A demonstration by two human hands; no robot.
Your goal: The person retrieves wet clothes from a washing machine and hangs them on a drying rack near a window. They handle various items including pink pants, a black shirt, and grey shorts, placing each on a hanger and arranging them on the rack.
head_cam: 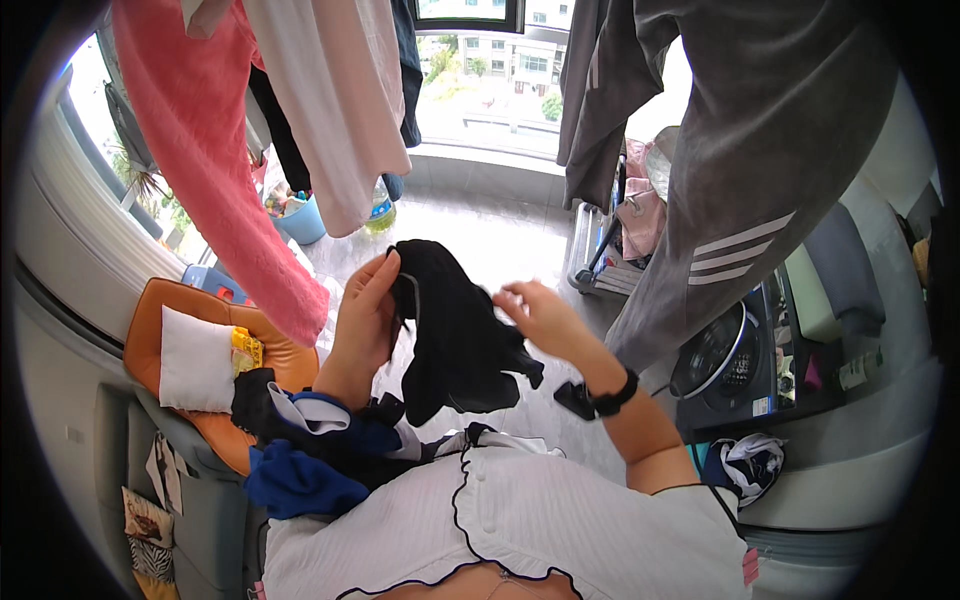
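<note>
A black cloth garment point(457, 337) hangs bunched in front of my chest. My left hand point(371, 296) grips its upper left edge, thumb on top. At the garment's right side is my right hand point(536, 315), fingers bent and slightly blurred; whether they pinch the fabric is unclear. A dark band with a black device sits on my right wrist. Over my left forearm lie several clothes, among them a royal blue piece point(300, 480) and a navy and white one point(322, 416).
Pink fleece clothing point(217, 165), a pale shirt point(330, 112) and grey striped trousers point(720, 187) hang overhead. An orange chair point(292, 364) with a white cushion point(196, 360) stands left. At right are a wheeled cart point(600, 274) and a front-loading washing machine point(720, 360).
</note>
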